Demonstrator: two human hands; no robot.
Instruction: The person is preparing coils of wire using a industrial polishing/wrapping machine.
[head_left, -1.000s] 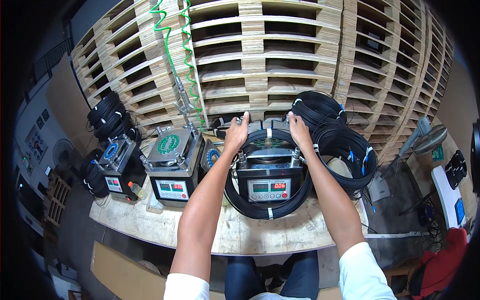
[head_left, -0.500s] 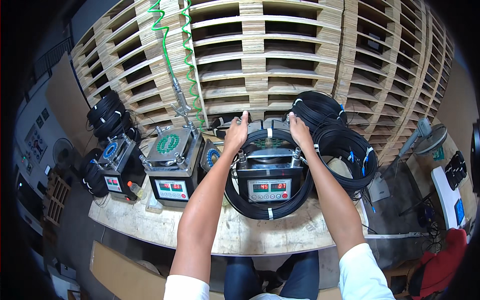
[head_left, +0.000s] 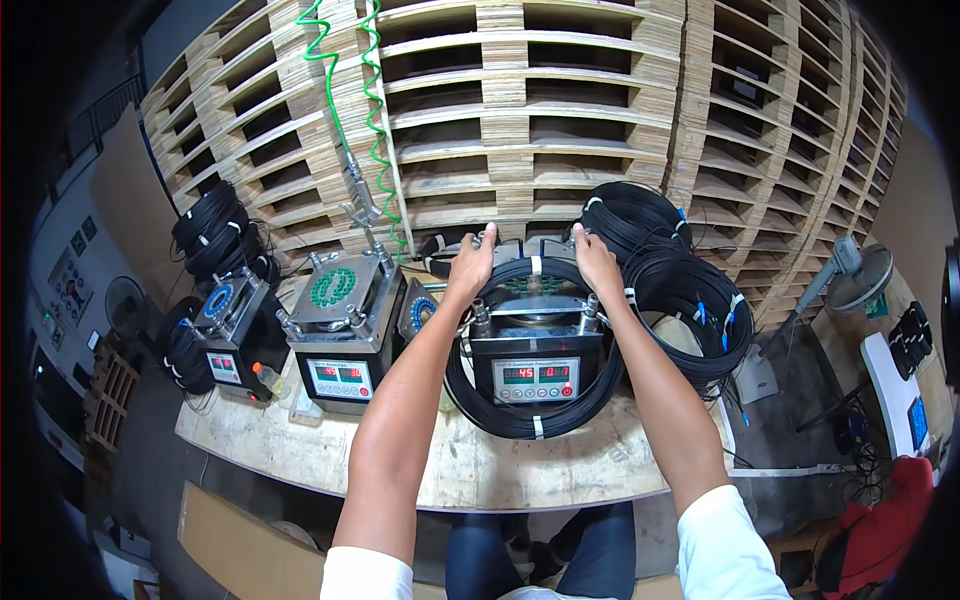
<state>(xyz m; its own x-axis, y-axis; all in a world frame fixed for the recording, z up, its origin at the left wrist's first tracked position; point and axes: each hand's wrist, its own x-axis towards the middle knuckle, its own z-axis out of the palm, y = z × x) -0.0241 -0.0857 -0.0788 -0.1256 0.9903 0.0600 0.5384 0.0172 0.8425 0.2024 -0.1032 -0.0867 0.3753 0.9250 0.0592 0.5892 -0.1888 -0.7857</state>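
Note:
Both arms reach forward over a polishing machine with a red and green digital display. A large coil of black cable, bound with white ties, loops around the machine. My left hand is closed at the machine's far left corner, thumb pointing up. At the far right corner my right hand is closed too, its thumb also raised. What the fingers grip is hidden behind the hands and the coil. Between them, a green ring of connectors shows partly on the machine's top.
To the left stand a second polishing machine with a green connector ring and a smaller one. A small bottle sits between them. More black cable coils lie at the right. Wooden pallets rise behind the wooden table.
Both hands keep nearly the same place and grip at the machine's far corners. The whole view has shifted very slightly.

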